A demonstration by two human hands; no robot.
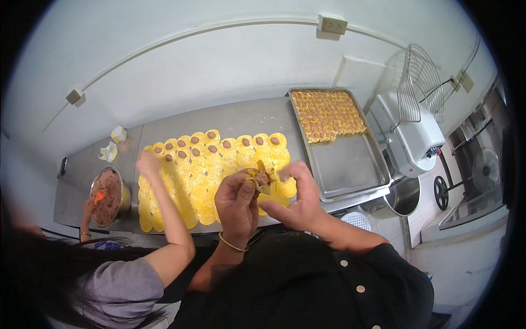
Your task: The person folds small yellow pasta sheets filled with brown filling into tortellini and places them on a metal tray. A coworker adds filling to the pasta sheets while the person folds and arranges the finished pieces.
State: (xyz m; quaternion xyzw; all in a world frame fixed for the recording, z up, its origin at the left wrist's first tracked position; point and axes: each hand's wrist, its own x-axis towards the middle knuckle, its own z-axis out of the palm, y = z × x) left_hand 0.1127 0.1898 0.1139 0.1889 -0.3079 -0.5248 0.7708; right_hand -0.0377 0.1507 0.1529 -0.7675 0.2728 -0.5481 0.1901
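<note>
My left hand (236, 200) holds a dumpling (263, 180), a yellow round wrapper gathered around brown-pink filling, its edges sticking up. Close at its right side is my right hand (301, 200), thumb and forefinger apart around the dumpling; whether a fingertip touches the wrapper is hard to tell. Beneath and beyond my hands, overlapping yellow wrappers (211, 178) cover part of the steel table (230, 118). Small lumps of filling (211, 135) sit on the wrappers, mostly along the far side.
At my left, a co-worker's blurred hand (148, 164) hovers over the wrappers; their other hand (86, 211) is at an orange utensil (99, 196) in a bowl of filling (112, 216). A metal tray (350, 170) at right holds rows of dumplings (326, 112), beside a white machine (411, 134).
</note>
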